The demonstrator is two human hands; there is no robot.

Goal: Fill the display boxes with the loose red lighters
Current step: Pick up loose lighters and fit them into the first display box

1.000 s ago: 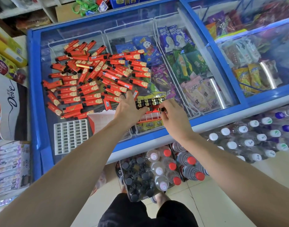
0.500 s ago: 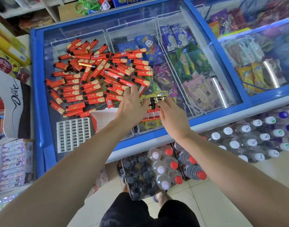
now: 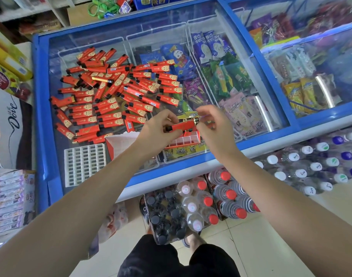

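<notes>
A heap of loose red lighters (image 3: 111, 92) lies on the glass lid of the blue freezer (image 3: 40, 116). A red display box (image 3: 184, 139) with white dividers stands at the lid's near edge, partly hidden behind my hands. My left hand (image 3: 157, 129) grips one red lighter (image 3: 181, 125) sideways just above the box. My right hand (image 3: 214, 124) has its fingers curled at the lighter's gold end, thumb against it. Dark lighter tops in the box show behind my right fingers.
A white empty grid tray (image 3: 84, 162) lies on the lid at the near left, next to an open red-and-white carton (image 3: 119, 143). Ice-cream packets fill the freezer under the glass. Packs of bottles (image 3: 201, 204) stand on the floor against the freezer front.
Both hands were down on a row of lighter tops in the box. They have lifted off it, and a single red lighter is now held sideways between them.
</notes>
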